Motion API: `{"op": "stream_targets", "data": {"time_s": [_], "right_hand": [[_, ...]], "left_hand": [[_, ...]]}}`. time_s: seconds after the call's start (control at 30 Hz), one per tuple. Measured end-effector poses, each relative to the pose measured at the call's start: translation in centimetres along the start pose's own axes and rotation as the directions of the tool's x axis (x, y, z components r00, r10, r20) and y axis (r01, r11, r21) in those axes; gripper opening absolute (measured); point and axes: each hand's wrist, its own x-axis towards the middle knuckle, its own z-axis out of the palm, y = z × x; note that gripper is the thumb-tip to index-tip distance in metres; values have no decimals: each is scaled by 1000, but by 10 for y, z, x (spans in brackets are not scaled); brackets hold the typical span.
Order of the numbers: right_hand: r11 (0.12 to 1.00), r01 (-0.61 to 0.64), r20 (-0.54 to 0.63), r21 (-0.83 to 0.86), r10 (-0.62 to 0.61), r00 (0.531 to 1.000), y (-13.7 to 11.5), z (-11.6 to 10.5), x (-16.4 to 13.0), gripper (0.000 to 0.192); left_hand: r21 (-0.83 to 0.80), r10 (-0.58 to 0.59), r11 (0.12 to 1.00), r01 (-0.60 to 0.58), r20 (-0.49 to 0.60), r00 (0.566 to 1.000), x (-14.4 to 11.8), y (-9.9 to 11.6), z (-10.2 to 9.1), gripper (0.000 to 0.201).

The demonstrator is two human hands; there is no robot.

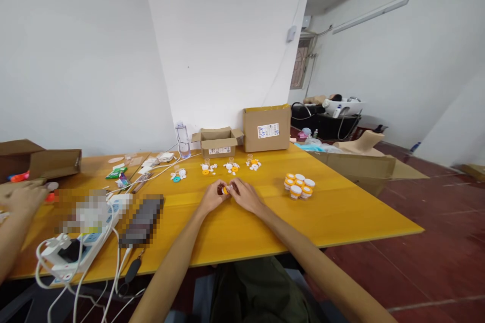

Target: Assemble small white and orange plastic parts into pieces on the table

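Note:
My left hand (212, 196) and my right hand (244, 195) meet over the middle of the yellow table (341, 217). Both pinch one small orange and white part (226, 190) between their fingertips, just above the tabletop. Beyond them lie three small heaps of white and orange parts (231, 166) and one heap with a teal piece (177, 176). A cluster of several small white jars with orange lids (299, 185) stands to the right of my right hand.
Two cardboard boxes (266, 128) and a clear bottle (183, 139) stand at the far edge. A power strip with white cables (81, 247) lies front left. Another person's hand (23, 198) rests at the left edge. More cardboard (358, 164) leans beyond the right side.

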Motion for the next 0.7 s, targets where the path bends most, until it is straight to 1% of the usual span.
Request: {"op": "stream_targets", "data": {"time_s": [0.17, 0.23, 0.37, 0.57, 0.63, 0.7], "right_hand": [[990, 119, -67, 74, -115, 991, 6, 5, 0, 11], [990, 106, -78, 94, -98, 992, 7, 5, 1, 12], [993, 27, -28, 119, -24, 999, 8, 4, 2, 16], [975, 129, -66, 181, -119, 991, 8, 5, 2, 7], [974, 116, -73, 194, -104, 992, 9, 5, 2, 8], [977, 78, -66, 199, -66, 996, 10, 6, 3, 10]], "left_hand": [[36, 6, 999, -5, -8, 1000, 0, 1, -1, 20], [36, 6, 999, -6, -5, 1000, 1, 0, -1, 22], [17, -4, 1000, 4, 4, 1000, 1, -4, -1, 26], [-22, -10, 1000, 10, 4, 1000, 3, -8, -1, 30], [-33, -8, 999, 8, 4, 1000, 2, -7, -1, 29], [-35, -2, 999, 2, 5, 1000, 2, -6, -1, 26]]}}
